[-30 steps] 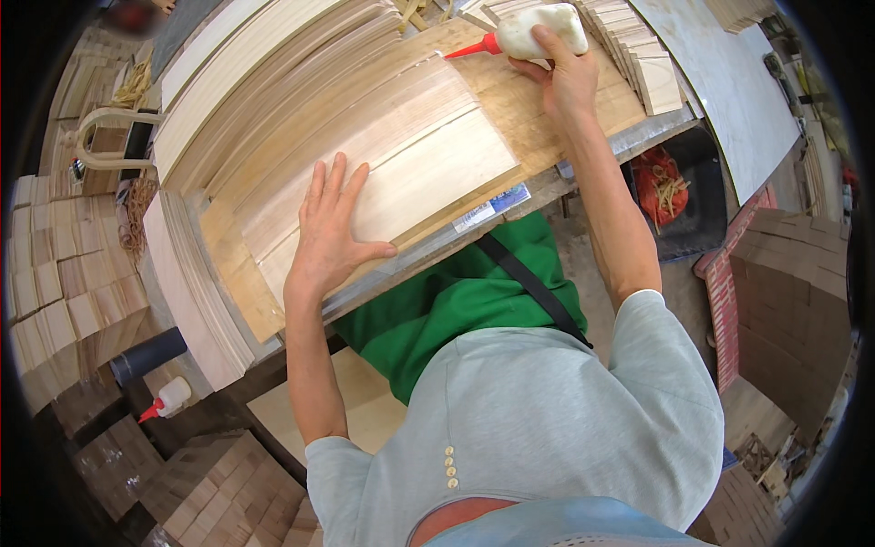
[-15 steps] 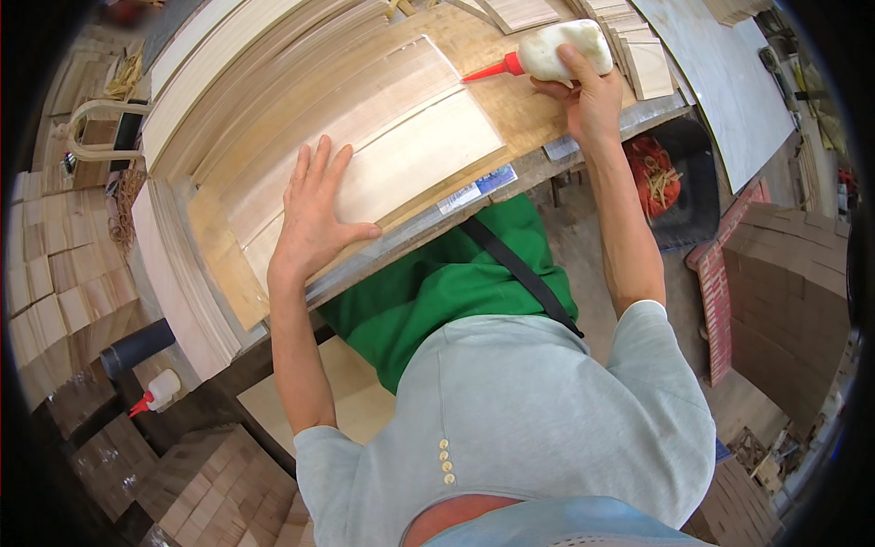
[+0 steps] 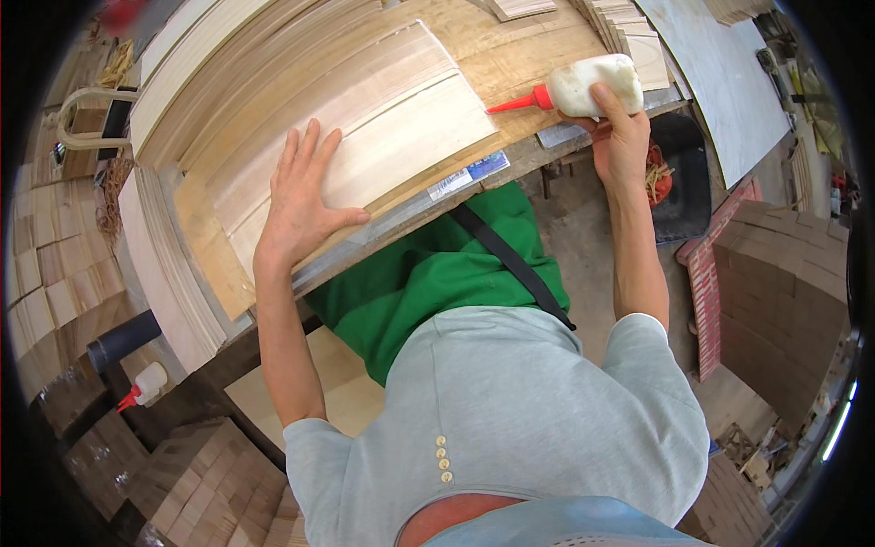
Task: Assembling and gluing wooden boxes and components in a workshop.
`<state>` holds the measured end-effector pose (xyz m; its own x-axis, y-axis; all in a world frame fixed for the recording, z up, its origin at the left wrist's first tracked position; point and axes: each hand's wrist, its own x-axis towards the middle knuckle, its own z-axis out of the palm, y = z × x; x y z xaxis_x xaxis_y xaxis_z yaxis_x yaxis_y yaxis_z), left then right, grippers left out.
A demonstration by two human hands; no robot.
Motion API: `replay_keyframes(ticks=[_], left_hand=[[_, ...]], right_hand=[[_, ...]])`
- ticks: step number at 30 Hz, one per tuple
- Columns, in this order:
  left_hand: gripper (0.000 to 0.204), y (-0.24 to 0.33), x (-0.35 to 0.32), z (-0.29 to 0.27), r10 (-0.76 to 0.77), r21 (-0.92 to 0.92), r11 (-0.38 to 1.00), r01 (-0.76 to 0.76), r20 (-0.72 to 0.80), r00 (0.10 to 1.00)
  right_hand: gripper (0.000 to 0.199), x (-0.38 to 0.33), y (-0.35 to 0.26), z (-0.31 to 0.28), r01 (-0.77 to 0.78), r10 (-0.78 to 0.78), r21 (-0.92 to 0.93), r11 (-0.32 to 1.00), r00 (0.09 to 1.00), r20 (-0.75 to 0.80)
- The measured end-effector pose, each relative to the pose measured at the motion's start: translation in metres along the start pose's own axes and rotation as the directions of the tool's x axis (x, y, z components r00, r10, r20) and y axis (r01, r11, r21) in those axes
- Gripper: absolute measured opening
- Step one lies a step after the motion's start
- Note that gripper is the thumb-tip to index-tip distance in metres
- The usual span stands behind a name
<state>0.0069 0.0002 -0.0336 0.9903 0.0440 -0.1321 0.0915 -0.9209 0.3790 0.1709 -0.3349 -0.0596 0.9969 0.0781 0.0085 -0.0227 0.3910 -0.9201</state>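
Observation:
A thin pale wooden panel [image 3: 410, 137] lies on a wooden board [image 3: 519, 46] at the bench, with a seam running along its length. My left hand [image 3: 301, 201] rests flat on the panel's left part, fingers spread and thumb toward the near edge. In my right hand [image 3: 622, 150] is a white glue bottle [image 3: 592, 84] with a red nozzle, held tilted nearly sideways. Its nozzle tip is at the panel's right end, close to the near corner. A white line, apparently glue, shows along that end's far part.
Long wooden strips [image 3: 246, 82] are stacked behind the panel, and more strips [image 3: 169, 264] lie at the left. Small wood pieces [image 3: 629, 41] sit at the far right. Another glue bottle [image 3: 150, 378] hangs at lower left. A black bin [image 3: 684, 201] stands below the bench's right side.
My right hand has drawn the glue bottle's nozzle along the panel's right end toward the near corner. My left hand stays spread on the panel. The view has shifted slightly.

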Motion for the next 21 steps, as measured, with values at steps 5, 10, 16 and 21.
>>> replay_keyframes(ticks=[5, 10, 16, 21], left_hand=[[0.107, 0.003, 0.003, 0.002, 0.007, 0.004, 1.000, -0.007, -0.006, 1.000], [0.103, -0.009, -0.003, 0.003, 0.029, -0.031, 0.999, -0.030, -0.058, 0.998], [0.104, -0.022, 0.001, 0.023, 0.139, -0.022, 0.989, -0.144, -0.164, 0.977], [0.098, -0.019, -0.009, 0.016, 0.017, -0.094, 0.995, -0.033, -0.159, 0.987]], right_hand=[[0.034, -0.013, -0.010, -0.012, -0.011, 0.010, -0.038, 0.999, 1.000, -0.015], [0.033, -0.013, -0.013, -0.012, -0.085, 0.085, -0.020, 0.996, 0.996, 0.026], [0.044, 0.011, -0.016, 0.029, -0.186, 0.149, 0.108, 0.977, 0.948, 0.283], [0.058, 0.007, 0.012, 0.188, -0.292, 0.180, 0.057, 0.955, 0.719, 0.672]])
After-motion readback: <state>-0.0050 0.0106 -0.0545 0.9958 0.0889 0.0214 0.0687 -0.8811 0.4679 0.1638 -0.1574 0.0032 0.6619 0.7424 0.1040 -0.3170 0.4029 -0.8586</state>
